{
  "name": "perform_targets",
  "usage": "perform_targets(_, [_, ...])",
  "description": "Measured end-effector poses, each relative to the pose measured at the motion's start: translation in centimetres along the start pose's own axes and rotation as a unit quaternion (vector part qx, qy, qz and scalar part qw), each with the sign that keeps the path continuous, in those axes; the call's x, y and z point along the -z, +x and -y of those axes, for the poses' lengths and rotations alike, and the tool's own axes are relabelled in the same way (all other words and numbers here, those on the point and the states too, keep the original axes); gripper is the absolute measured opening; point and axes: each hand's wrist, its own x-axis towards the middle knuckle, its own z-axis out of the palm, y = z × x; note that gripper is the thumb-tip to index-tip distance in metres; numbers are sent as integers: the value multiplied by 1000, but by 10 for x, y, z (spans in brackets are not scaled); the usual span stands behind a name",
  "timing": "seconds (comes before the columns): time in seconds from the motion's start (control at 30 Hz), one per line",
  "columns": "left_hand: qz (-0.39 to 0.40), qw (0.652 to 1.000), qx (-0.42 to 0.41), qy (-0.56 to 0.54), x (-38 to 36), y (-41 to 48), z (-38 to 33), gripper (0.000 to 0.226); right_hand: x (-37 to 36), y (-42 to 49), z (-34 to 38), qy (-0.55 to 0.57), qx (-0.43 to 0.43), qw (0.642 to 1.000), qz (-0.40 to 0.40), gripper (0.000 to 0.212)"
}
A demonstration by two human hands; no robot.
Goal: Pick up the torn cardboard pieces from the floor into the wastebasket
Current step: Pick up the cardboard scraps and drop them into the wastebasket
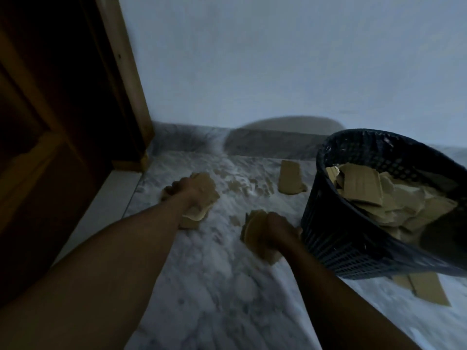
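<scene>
The dark lattice wastebasket [353,238] stands at the right, already holding many torn brown cardboard pieces [364,188]. The left hand [194,190] grips a bundle of cardboard scraps [202,210] low over the marble floor [202,286]; the right hand [275,231] clutches another stack [252,233] beside the basket. More loose pieces [290,180] lie on the floor.
</scene>
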Motion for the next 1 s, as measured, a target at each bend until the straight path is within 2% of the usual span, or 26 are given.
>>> perform_targets(0.1, [-20,999,48,12,-16,38,25,82,23,23,7,91,-21,995,-31,53])
perform_targets(0.2, [12,999,30,-5,-16,23,34,89,26,50,10,204,-32,976,-68,45])
perform_targets(0.3, [11,999,13,-34,-9,9,26,79,27,69,14,339,-52,934,-102,40])
perform_targets(0.4, [-6,997,-13,-81,-14,15,8,85,27,106,15,461,-118,873,-104,42])
perform_targets(0.47, [-18,995,-30,-90,-18,19,-6,79,33,123,11,475,-165,856,-118,44])
perform_targets(0.5, [-21,994,-31,-98,-22,24,-14,76,38,127,10,460,-189,860,-116,46])
perform_targets(0.57, [-28,994,-42,-95,-29,28,-25,77,48,135,11,478,-205,848,-106,47])
perform_targets(0.6, [-26,994,-50,-91,-32,30,-28,81,48,139,9,453,-192,864,-105,49])
perform_targets(0.63, [-19,995,-56,-82,-34,33,-30,86,48,143,6,380,-193,898,-110,53])
perform_targets(0.7, [-3,995,-58,-82,-36,39,-31,92,40,167,1,271,-239,924,-126,59])
perform_targets(0.77, [2,995,-60,-79,-38,45,-31,93,34,189,-4,230,-272,930,-87,73])
perform_targets(0.87, [9,996,-59,-70,-35,48,-36,92,38,198,-11,223,-275,933,-59,88])
perform_targets(1.0, [9,996,-58,-68,-30,42,-41,91,35,190,-3,226,-278,932,-50,77])
